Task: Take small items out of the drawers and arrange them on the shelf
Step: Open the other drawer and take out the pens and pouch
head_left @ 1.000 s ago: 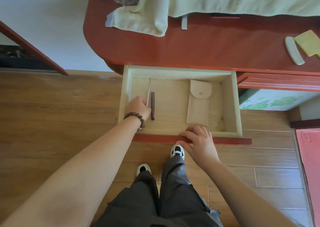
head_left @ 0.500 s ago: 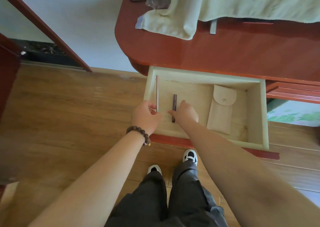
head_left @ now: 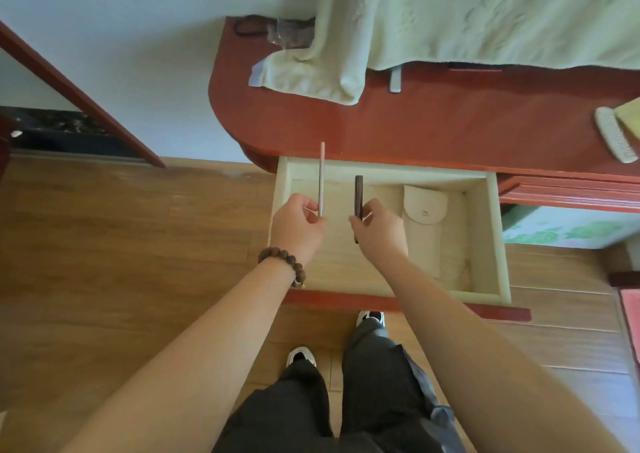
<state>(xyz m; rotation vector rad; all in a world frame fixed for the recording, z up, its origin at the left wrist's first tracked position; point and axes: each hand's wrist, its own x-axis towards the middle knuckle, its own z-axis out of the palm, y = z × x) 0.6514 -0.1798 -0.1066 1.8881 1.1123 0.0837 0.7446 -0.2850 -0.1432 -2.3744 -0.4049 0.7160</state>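
A pale wooden drawer (head_left: 498,245) stands pulled out from under the red shelf top (head_left: 450,134). My left hand (head_left: 298,227), with a bead bracelet on its wrist, pinches the lower end of a thin pink stick (head_left: 321,179) and holds it upright over the drawer's left side. Just to the right, my right hand (head_left: 379,233) grips a short dark brown stick (head_left: 358,194), also upright and lifted off the drawer floor. A beige snap pouch (head_left: 424,224) lies flat in the drawer, right of both hands.
A pale green towel (head_left: 450,20) hangs over the back of the shelf top. A white comb (head_left: 614,134) and a yellow item lie at its right edge. Dark small items sit at the back left corner. A red door frame (head_left: 79,96) runs across the left.
My right hand left the drawer front, reached in and closed on the dark stick. Both hands have lifted their sticks up from the drawer floor.
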